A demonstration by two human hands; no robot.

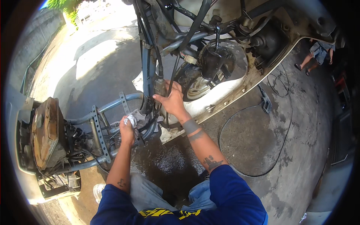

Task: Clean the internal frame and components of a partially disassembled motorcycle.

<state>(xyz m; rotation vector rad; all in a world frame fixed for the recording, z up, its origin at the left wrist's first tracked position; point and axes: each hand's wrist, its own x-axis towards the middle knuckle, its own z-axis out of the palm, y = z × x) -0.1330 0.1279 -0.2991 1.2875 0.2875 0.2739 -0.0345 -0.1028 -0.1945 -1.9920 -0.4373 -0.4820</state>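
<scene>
Beside the upright tube (147, 63) of the bike frame, the right hand (173, 100) reaches around a grey box (160, 87); its fingers are partly hidden, so I cannot tell whether it grips. The left hand (126, 131) pinches a crumpled white cloth (131, 119) over the frame's middle. Bare tubes suggest stripping is well along; loose cables (160, 56) suggest reassembly remains. Past the white panel's (221, 103) lower edge, floor (245, 131) gives room, though a black cord (288, 123) loops there.

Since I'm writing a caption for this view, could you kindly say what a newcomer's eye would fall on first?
Probably the exposed tubular frame, spanning centre and left. The left hand clutches crumpled white cloth left of centre; the right hand is at cables near the centre. A dark hose loops over the floor at right.
</scene>
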